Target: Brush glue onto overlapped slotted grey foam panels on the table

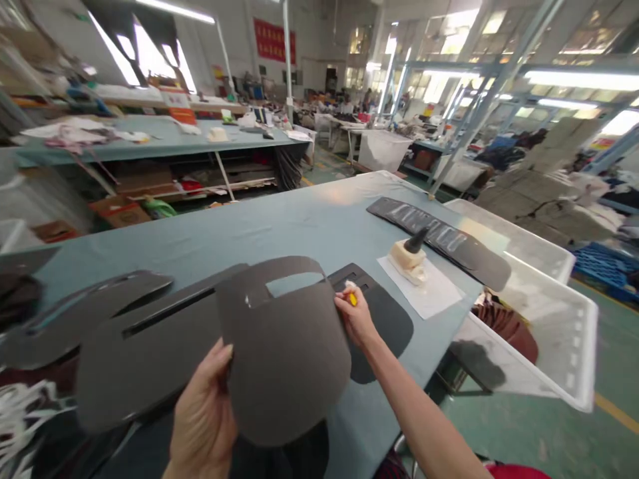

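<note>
L hand [207, 399] is grasping the dark grey slotted panel [289, 359] by its left edge, raised above the blue-green table [224, 239]. R hand [359, 319] pinches a small yellow-and-white tool [353, 299], exact type n/a, at the panel's right edge; contact I cannot confirm. Step in hand is prob. edge work w/ this tool. Next move calls for a steady L grip and light, even R strokes along the rim, w/o bending the panel. White sheet [439, 293] w/ black-coned block [409, 253] lies nearby, to the right.

text: none legible | red wall banner [274, 41]: yellow characters, too blurred
</note>
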Demonstrator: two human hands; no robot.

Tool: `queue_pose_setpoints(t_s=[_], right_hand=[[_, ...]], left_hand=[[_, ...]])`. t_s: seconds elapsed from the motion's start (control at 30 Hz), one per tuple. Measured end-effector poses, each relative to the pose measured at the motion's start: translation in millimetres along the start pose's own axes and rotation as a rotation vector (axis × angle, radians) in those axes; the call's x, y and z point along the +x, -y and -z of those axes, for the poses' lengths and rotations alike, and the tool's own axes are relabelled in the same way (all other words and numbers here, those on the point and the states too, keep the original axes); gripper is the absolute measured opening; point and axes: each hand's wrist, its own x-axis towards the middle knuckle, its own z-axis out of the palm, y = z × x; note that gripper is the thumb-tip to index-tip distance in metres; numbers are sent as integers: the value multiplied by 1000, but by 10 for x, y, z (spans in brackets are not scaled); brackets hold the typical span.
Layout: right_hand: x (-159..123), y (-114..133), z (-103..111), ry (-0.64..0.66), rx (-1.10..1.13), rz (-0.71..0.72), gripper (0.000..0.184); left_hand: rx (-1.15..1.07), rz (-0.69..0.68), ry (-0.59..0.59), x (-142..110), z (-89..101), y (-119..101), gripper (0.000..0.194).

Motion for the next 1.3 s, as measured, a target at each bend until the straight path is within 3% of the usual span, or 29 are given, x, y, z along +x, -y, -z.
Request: queue_pose_setpoints(t_s=[0.13, 0.23, 0.37, 0.47, 0.57, 0.7, 0.93, 1.1, 1.3], right_hand=[[162, -209, 1177, -218, -535, 133, 26], [372, -373, 1873, -222, -884, 211, 18], [668, -606, 2416, -163, -1070, 259, 11], [863, -758, 2627, -129, -1106, 260, 9], [1000, -859, 2753, -87, -1123, 241, 8], [1084, -926, 2849, -51, -1169, 216, 8], [1138, -969, 2887, -56, -1251, 189, 8], [1147, -1010, 2883, -70, -1314, 187, 9], [1163, -1039, 2888, -50, -1338, 185, 9]], left_hand=[[239, 126, 64, 257, 207, 966, 29], [456, 146, 51, 414, 315, 1792, 34], [642, 91, -49, 624, 369, 2666, 44], [691, 33, -188, 736, 344, 3025, 52], [789, -34, -284, 770, 269, 3170, 59], [1023, -94, -352, 729, 124, 3195, 59], [1311, -206, -312, 640, 14, 3196, 60], [1314, -260, -242, 627, 63, 3220, 52], [1308, -292, -255, 644, 100, 3232, 48]])
